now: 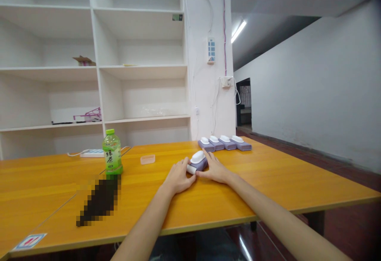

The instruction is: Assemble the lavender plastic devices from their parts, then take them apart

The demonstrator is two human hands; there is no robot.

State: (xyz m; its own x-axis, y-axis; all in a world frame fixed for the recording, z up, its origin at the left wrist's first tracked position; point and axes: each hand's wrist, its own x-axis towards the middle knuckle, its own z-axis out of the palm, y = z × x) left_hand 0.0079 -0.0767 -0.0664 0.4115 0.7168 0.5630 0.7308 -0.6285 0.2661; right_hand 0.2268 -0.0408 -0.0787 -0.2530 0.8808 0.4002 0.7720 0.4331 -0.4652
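On the orange wooden table (268,181), a bit past the middle, sits a small purple box with a white domed top (198,160), and both hands are on it. The left hand (178,178) is curled around the near-left end, fingers partly closed, pinching what looks like a little white cylinder (191,169) at the box's corner. Hard to tell if that piece is part of the box or separate, it's too small to make out. The right hand (214,169) lies flatter, fingers mostly stretched out, pressing along the right side of the box rather than wrapping it.

Just behind, near the far edge, there's a tidy row of four matching purple boxes (224,143) touching side by side. If this one is being nudged or fiddled with, probably best to keep the right hand as the steady brace and let the left do the fine work, since a light box like that would likely slide on a smooth tabletop.

Both forearms reach straight out from the bottom of the view, converging on the box, wrists low near the surface.

Off to the left: a green tea bottle (112,152), a small clear tray (147,159), and a white power strip (92,153).
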